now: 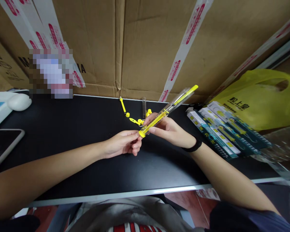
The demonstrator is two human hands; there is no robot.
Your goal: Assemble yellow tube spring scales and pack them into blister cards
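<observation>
A clear-tubed spring scale (159, 118) with yellow inner parts is held up at a slant, its yellow tip pointing to the far right. My left hand (122, 143) pinches the yellow cap at its lower end. My right hand (172, 130) has its fingers closed round the lower part of the tube. Just beyond my hands, loose yellow parts lie on the black table (87, 129): a thin rod (122, 105), a small ring (127, 114) and a flat piece (134, 121). A short clear tube (144, 108) lies behind them. My right hand partly hides some of these parts.
Several printed boxes (215, 132) showing spring scales lie at the right, beside a yellow plastic bag (261, 100). A phone (4, 145) and a white device (12, 103) are at the left. A large taped cardboard box (145, 48) stands along the back edge.
</observation>
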